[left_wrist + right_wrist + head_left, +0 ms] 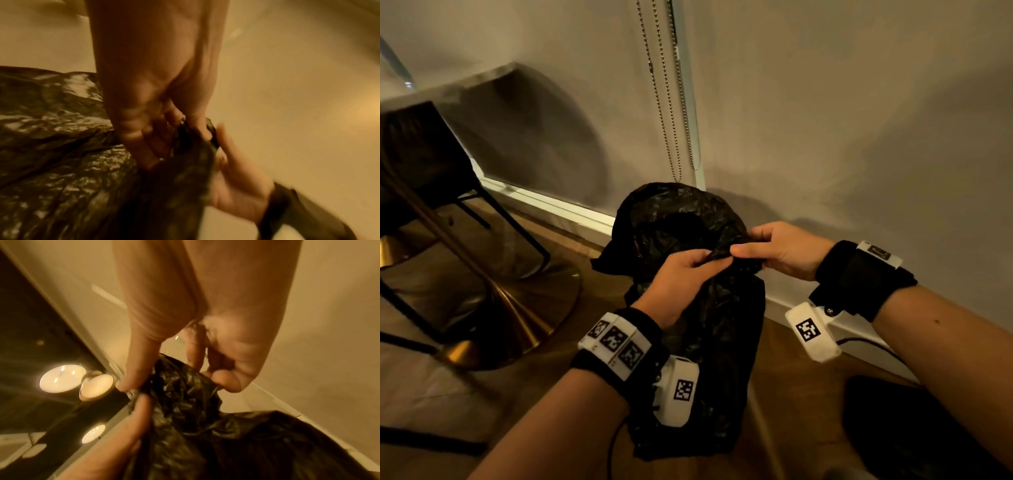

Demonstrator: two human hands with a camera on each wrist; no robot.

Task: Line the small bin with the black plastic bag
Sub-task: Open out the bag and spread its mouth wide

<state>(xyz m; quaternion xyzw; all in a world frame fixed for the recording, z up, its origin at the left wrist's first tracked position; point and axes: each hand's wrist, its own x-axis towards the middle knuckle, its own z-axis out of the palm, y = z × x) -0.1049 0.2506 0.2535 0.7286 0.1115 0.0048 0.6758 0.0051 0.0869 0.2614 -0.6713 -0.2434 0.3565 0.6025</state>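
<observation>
The crinkled black plastic bag (709, 359) hangs in the air in front of me, near the wall corner, and its upper part (674, 212) billows up behind my hands. My left hand (714, 260) and right hand (744, 245) meet at the bag's bunched edge, each pinching the film between thumb and fingers. The left wrist view shows my left hand (180, 138) on the bag (61, 146). In the right wrist view my right hand (172, 381) grips a fold of the bag (205, 426). No bin is clearly visible.
A dark chair (424, 154) and a gold round table base (517, 308) stand at the left on the wood floor. Bead chains (664, 102) hang down the wall. A dark rounded thing (911, 428) lies at the lower right beside a cable (866, 342).
</observation>
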